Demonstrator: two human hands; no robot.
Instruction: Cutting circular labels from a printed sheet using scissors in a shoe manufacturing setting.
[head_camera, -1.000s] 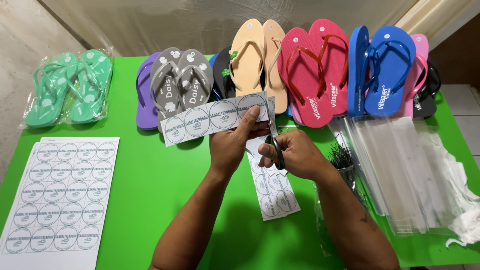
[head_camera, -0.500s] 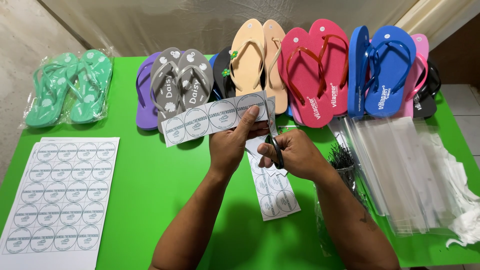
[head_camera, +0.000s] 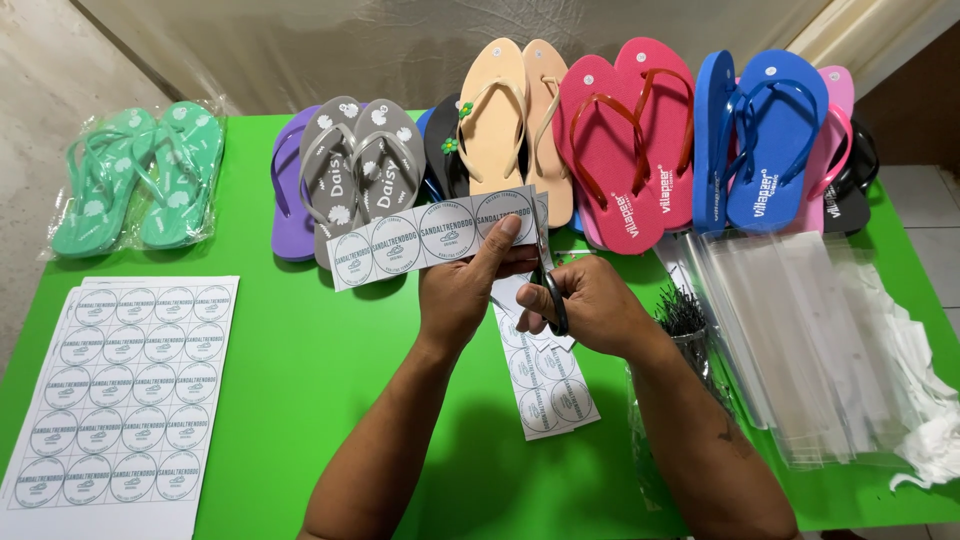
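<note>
A paper strip (head_camera: 430, 240) printed with 4 round labels is held level above the green table (head_camera: 300, 340), just in front of the row of flip-flops. The left hand (head_camera: 468, 292) pinches its right end, thumb on top of the last label and the other fingers curled beneath. The right hand (head_camera: 585, 305) is closed around the handles of a pair of scissors (head_camera: 548, 285), whose blades point up at the strip's right edge; how far the blades are parted cannot be told. Below the hands a second strip of labels (head_camera: 550, 385) lies on the table, running toward the person.

At the near left lies a full sheet of round labels (head_camera: 125, 390). Behind it, a green pair of flip-flops (head_camera: 140, 180) sits in a clear bag. Along the back edge stand grey flip-flops (head_camera: 365, 165), peach flip-flops (head_camera: 510, 110), red flip-flops (head_camera: 625, 135) and blue flip-flops (head_camera: 760, 135). On the right lies a stack of clear plastic bags (head_camera: 800, 330).
</note>
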